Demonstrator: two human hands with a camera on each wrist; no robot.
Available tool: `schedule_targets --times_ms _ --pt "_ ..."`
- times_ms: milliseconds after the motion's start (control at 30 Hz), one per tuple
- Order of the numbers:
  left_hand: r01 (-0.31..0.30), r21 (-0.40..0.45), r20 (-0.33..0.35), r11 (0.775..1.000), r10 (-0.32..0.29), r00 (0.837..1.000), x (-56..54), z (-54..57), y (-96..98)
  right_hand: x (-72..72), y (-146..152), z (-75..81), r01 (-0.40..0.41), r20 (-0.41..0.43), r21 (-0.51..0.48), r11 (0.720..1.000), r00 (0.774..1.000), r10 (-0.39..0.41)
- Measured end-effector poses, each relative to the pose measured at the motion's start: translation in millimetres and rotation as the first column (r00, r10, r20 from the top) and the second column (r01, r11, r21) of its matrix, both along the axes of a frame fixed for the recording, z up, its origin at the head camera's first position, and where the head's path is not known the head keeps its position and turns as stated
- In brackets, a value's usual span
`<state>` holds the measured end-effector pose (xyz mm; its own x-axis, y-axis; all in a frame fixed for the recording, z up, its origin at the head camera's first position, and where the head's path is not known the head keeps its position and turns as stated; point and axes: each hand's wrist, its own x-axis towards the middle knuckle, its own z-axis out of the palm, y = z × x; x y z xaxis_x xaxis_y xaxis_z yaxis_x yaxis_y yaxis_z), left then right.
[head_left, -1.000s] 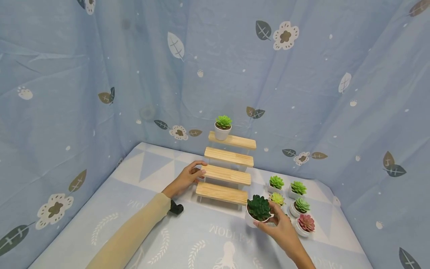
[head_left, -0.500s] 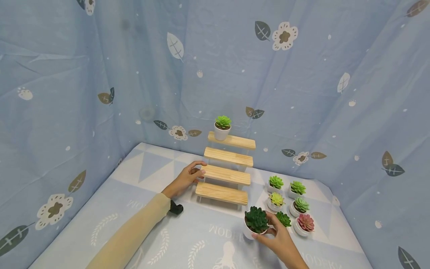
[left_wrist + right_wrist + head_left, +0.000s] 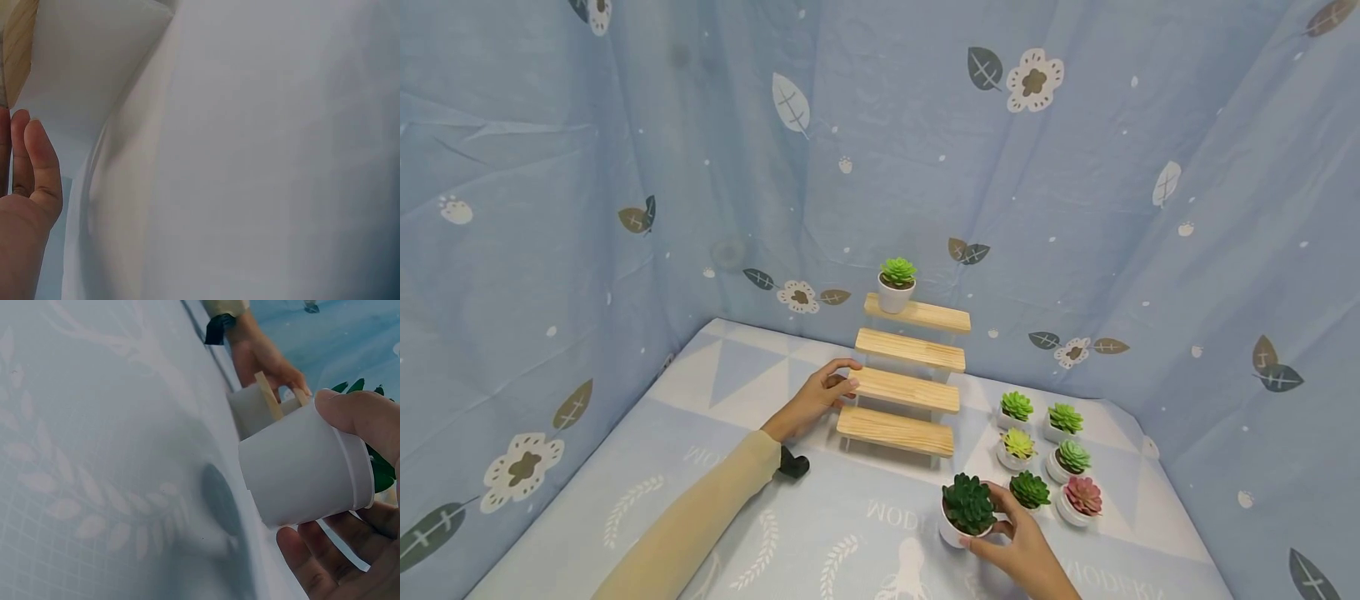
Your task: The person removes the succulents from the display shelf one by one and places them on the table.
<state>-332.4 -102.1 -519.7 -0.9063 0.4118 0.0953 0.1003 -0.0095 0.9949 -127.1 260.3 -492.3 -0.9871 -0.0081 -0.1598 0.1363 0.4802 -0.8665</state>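
Note:
In the head view, my right hand (image 3: 1018,542) pinches a white pot with a dark green succulent (image 3: 967,504), thumb at the near side and fingers behind. The right wrist view shows the white pot (image 3: 306,469) between thumb and fingers, low over the cloth; I cannot tell whether its base touches. My left hand (image 3: 820,396) holds the left end of the second-lowest board of a tiered wooden plant stand (image 3: 906,388). Its fingertips meet the board's edge in the left wrist view. On the top board, at its left, stands a bright green succulent (image 3: 897,283) in a white pot.
Right of the stand, several small potted succulents stand grouped: green (image 3: 1017,407), yellow-green (image 3: 1018,443), dark green (image 3: 1030,490) and pink (image 3: 1082,497). A black object (image 3: 793,463) sits by my left wrist. Patterned blue curtains (image 3: 880,167) hang behind the cloth-covered table (image 3: 820,533).
My right hand has brought the dark green succulent's pot down and toward me, away from the stand's lowest board, uncovering another dark green succulent. The left hand stays put.

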Motion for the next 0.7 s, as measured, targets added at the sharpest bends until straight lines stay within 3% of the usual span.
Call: schedule_targets --times_ms 700 --pt "0.003 0.003 0.003 1.0 -0.003 1.0 0.2 0.1 -0.4 0.0 -2.6 -5.4 -0.031 -0.01 -0.055 0.998 0.999 0.03"
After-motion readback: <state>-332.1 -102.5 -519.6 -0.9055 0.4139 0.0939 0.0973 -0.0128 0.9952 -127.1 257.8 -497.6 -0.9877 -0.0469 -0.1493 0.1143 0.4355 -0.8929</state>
